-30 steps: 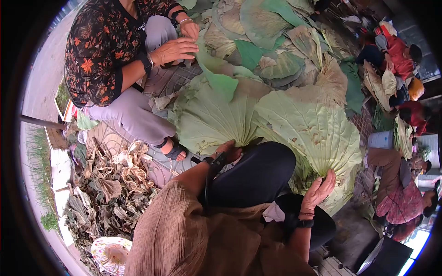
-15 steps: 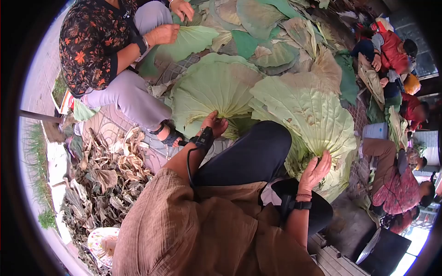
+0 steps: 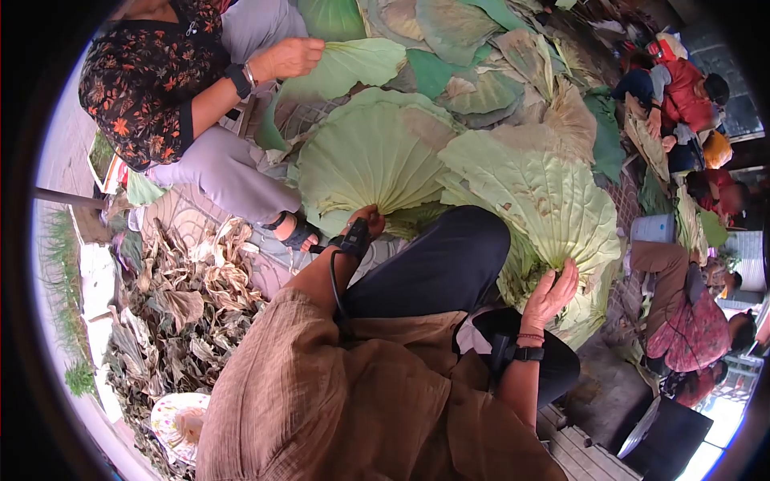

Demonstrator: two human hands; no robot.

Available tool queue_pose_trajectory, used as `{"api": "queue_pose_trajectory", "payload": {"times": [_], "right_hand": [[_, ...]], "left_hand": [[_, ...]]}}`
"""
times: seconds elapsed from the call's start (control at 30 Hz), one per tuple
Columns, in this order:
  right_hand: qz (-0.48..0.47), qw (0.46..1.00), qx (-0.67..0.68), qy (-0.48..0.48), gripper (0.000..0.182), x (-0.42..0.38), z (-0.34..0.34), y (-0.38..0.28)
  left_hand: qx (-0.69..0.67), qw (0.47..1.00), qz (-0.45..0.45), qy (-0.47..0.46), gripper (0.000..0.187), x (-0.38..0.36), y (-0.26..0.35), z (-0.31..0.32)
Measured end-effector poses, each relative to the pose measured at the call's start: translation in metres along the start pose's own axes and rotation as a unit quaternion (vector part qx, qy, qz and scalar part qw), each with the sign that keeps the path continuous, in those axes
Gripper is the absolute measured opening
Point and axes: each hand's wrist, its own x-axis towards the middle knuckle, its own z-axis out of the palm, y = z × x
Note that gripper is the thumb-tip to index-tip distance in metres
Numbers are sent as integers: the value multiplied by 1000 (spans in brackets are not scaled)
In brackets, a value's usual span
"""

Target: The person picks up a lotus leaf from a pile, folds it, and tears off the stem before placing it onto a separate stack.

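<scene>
My left hand (image 3: 369, 219) is closed on the gathered lower edge of a broad, pale green lotus leaf (image 3: 365, 152), whose veins fan out from the pinch. To the right, my right hand (image 3: 553, 294) rests against the gathered base of a stack of folded lotus leaves (image 3: 553, 192), with its fingers stretched out and the thumb apart. The stack lies beside my dark-trousered knee, yellowish green below and browned at its top. What lies under my right palm is hidden.
Dry, curled leaf scraps (image 3: 184, 305) heap up on the left near a flowered hat (image 3: 180, 425). Across from me, a seated person (image 3: 152, 96) holds another leaf (image 3: 353, 68). More flat leaves (image 3: 457, 32) cover the ground ahead. Several people sit along the right, near a pale bucket (image 3: 654, 228).
My left hand's fingers have closed on the leaf's gathered edge. My right hand has barely moved. The person opposite has leaned left and shifted their leaf to the right.
</scene>
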Motion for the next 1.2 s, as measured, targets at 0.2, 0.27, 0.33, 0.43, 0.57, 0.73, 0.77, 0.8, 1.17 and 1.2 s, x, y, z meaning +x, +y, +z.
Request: {"api": "queue_pose_trajectory", "payload": {"times": [0.2,0.27,0.33,0.43,0.57,0.73,0.77,0.8,1.17,1.2], "right_hand": [[4,1000,-2,11,40,1,0,0],[3,1000,7,16,39,2,-1,-1],[13,1000,5,14,39,4,2,2],[22,1000,3,19,40,3,2,3],[50,998,15,22,41,4,1,7],[55,997,38,29,42,1,-3,8],[58,997,42,35,41,1,-4,8],[70,996,43,44,41,1,-6,7],[69,992,100,35,45,-2,-19,12],[77,991,99,43,45,-2,-21,12]], "left_hand": [[-38,992,-37,-115,15,-27,20,33],[-43,983,-81,-158,18,-54,25,48],[-3,975,-79,-210,19,-71,25,63],[52,952,-82,-291,23,-111,21,90],[106,926,-79,-354,24,-167,12,132],[118,879,-119,-446,21,-218,-9,174],[130,874,-116,-454,24,-225,-16,182],[144,870,-120,-456,24,-235,-25,192],[311,711,-257,-576,30,-331,-191,274],[319,706,-262,-576,30,-334,-208,276]]}}
